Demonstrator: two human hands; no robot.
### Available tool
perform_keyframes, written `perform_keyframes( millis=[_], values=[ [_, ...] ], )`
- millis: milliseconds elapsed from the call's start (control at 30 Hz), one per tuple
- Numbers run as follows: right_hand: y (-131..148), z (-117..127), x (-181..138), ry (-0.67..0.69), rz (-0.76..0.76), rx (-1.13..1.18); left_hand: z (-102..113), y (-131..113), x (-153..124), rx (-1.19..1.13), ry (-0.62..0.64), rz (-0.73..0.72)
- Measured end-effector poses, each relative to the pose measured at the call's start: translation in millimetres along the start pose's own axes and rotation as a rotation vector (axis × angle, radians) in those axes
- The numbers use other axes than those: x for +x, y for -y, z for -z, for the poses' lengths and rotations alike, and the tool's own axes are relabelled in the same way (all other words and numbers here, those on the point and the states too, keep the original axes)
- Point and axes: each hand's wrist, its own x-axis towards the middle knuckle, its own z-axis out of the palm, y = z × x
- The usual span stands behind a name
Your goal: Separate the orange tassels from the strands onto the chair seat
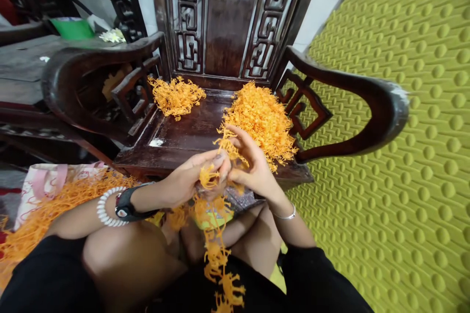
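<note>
Knees: bare, with black shorts (47, 279) at the bottom edge, drawn up under the hands; nearest the camera.
Hanging strand: a string of frilly orange pieces (218, 259) drops from the hands, passes between the knees and ends at the lower edge of the view.
Left hand: the left hand (187, 181) is closed, with thumb and fingertips pinched on a small orange tuft (207, 176) at the top of the strand.
Left wrist: a black watch (127, 205) with a white bead bracelet (105, 208) just beside it.
Right hand: the right hand (251, 166) touches the left at the fingertips; thumb and forefinger nip the same orange material, while the other fingers curl loosely, half open.
Right wrist: a thin silver bangle (286, 215).
Where the orange material lies: held between both hands, just in front of the seat edge of a dark carved wooden chair (227, 34).
Large pile: a heap of orange frills (260, 117) on the right part of the seat, just behind the right hand and touching it, as far as can be seen.
Small pile: a lesser orange clump (176, 95) at the seat's back left corner, well apart from the large one.
Left of the knees: a spread of long orange strands (47, 210) lying over a pink and white bag (44, 181).
Floor at right: a yellow-green studded mat (404, 156).
Behind, at upper left: a green box (71, 27) on a dark table (22, 63).
</note>
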Motion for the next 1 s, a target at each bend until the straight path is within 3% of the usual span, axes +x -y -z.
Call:
perform_keyframes(
  millis=[133,233,300,367,467,567,700,800,900,1000],
  values=[
    [-7,-13,-14,-0.105,-0.142,0.183,5,-6,-6,0.036,-0.026,-0.187],
    [-4,-17,-24,0.047,-0.25,0.057,7,-13,-9,0.021,-0.023,-0.272],
    [-1,-14,-26,0.157,-0.198,-0.121,7,-14,-9,0.019,-0.026,-0.239],
    [1,-10,-25,0.149,-0.068,-0.258,5,-12,-8,0.035,-0.033,-0.18],
    [3,-10,-20,0.069,0.09,-0.24,1,-5,-5,0.096,-0.054,-0.087],
    [2,-22,-17,0.023,0.129,-0.1,-2,4,-1,0.189,-0.103,-0.022],
    [1,-44,-15,-0.088,0.043,0.194,-4,13,3,0.233,-0.199,-0.028],
    [1,-53,-12,-0.248,-0.067,0.42,-6,20,6,0.316,-0.209,0.011],
    [-1,-59,-7,-0.405,-0.185,0.57,-7,26,9,0.501,-0.221,0.01],
    [-4,-67,-1,-0.569,-0.179,0.656,-6,28,10,0.778,-0.288,0.001]
  ],
)
